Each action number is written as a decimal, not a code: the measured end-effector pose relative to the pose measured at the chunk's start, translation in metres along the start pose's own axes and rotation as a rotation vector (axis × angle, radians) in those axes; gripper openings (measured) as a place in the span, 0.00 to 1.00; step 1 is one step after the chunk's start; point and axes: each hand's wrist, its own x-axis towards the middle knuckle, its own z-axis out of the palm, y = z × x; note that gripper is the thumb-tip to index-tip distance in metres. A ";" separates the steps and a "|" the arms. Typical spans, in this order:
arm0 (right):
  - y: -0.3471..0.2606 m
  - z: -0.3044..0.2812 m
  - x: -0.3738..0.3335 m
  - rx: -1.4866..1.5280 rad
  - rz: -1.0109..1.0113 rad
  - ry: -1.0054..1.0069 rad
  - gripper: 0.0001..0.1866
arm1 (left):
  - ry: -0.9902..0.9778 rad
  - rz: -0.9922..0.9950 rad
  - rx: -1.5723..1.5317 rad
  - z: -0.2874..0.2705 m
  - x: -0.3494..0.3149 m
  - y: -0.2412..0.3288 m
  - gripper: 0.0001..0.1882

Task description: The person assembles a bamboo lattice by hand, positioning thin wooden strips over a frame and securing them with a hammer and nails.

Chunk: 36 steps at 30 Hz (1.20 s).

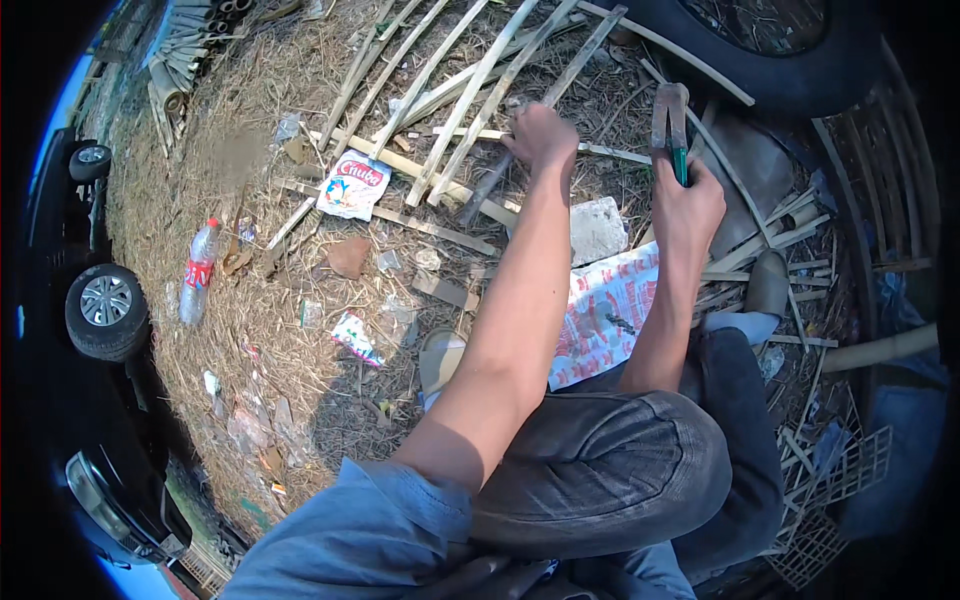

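Bamboo strips (480,95) lie on the ground ahead of me, crossed over one another in a rough lattice. My left hand (543,135) reaches out to them, its fingers curled around a bamboo strip at a crossing; the fingertips are partly hidden. In my right hand (688,205) is a pair of pincers (669,112) with green grips, held upright with the rusty jaws pointing away from me. Below my hands a pale concrete block (597,230) rests beside a red-and-white printed sheet (600,325), with a small dark pile on it that I cannot make out.
A large black tyre (845,60) stands at the far right. Loose bamboo pieces and a plastic grid (800,555) lie to my right. Leftward are a plastic bottle (199,272), an opened white packet (353,186) and other litter on dry straw. A dark car (105,310) is parked at left.
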 end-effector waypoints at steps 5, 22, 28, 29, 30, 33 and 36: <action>0.073 -0.005 -0.033 -0.047 0.124 -0.071 0.24 | -0.368 -0.012 0.051 0.044 -0.011 0.035 0.14; 0.102 0.098 -0.093 -0.085 0.237 -0.042 0.27 | -0.416 0.752 0.222 -0.088 0.023 -0.167 0.42; 0.096 0.130 -0.113 -0.202 0.110 -0.037 0.25 | -0.435 0.607 0.129 -0.110 0.005 -0.187 0.35; 0.097 0.132 -0.115 -0.201 0.121 -0.037 0.25 | -0.394 0.648 0.086 -0.098 0.002 -0.199 0.34; 0.091 0.133 -0.114 -0.215 0.174 -0.066 0.25 | -0.282 0.744 0.020 -0.094 0.002 -0.209 0.31; 0.091 0.143 -0.117 -0.205 0.194 -0.035 0.25 | -0.268 0.758 0.070 -0.104 0.006 -0.206 0.29; 0.081 0.144 -0.114 -0.246 0.297 -0.078 0.36 | -0.504 0.599 0.156 -0.109 0.014 -0.198 0.32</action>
